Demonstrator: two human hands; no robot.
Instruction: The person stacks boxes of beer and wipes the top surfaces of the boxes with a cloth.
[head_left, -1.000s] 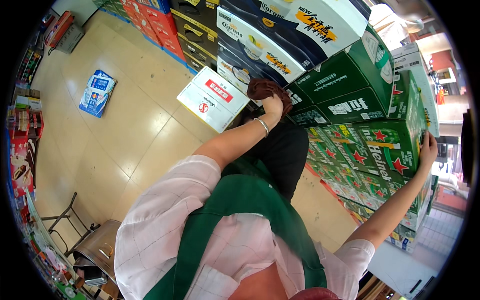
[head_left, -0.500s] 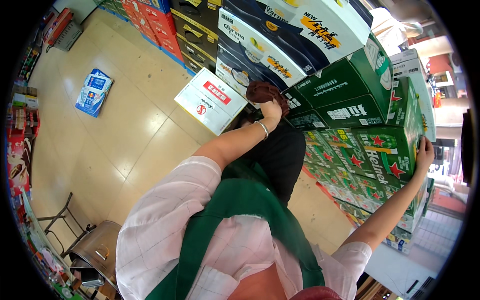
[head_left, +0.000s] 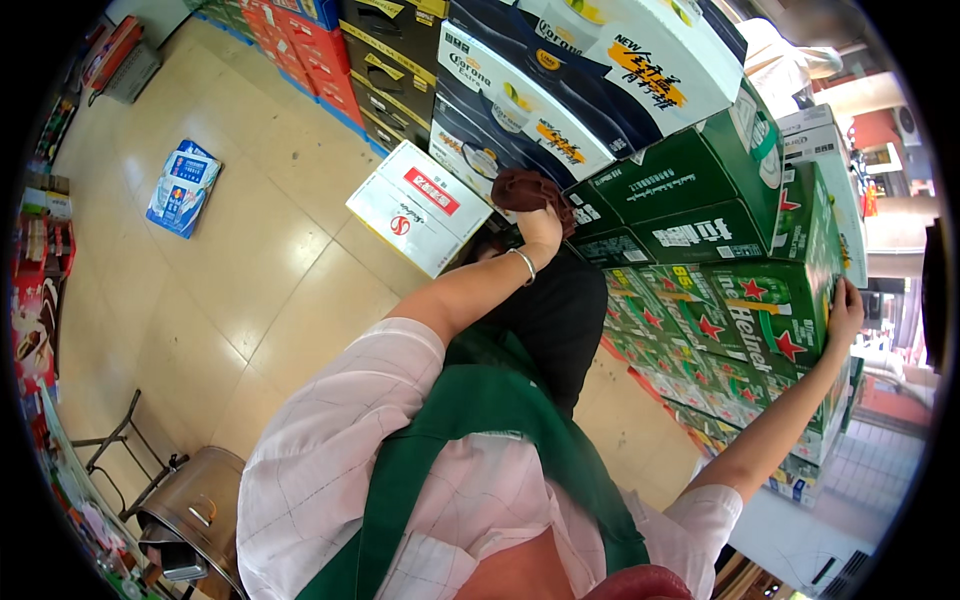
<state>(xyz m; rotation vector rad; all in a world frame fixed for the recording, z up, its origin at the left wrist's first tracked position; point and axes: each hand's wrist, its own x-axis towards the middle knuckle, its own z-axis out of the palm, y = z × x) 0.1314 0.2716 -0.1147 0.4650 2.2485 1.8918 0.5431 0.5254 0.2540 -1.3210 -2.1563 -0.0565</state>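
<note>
My left hand (head_left: 541,232) is closed around a bunched brown cloth (head_left: 528,189) and presses it against the stacked cartons. The cloth lies where a white and navy beer carton (head_left: 520,98) meets a dark green beer carton (head_left: 690,190). Out to the right, my right hand (head_left: 846,316) rests on the edge of a green beer carton with red stars (head_left: 765,312). Its fingers lie along the carton's top edge without wrapping around it. Part of the left hand's fingers is hidden by the cloth.
A white carton (head_left: 420,208) sits on the tiled floor left of the stack. Blue and white flat packs (head_left: 184,190) lie further left. A metal drum (head_left: 205,510) and a folding frame (head_left: 125,440) stand at the lower left. Red cartons (head_left: 312,62) line the far side.
The view has shifted slightly. My left hand still holds the cloth at nearly the same spot on the cartons, and my right hand stays on the carton edge.
</note>
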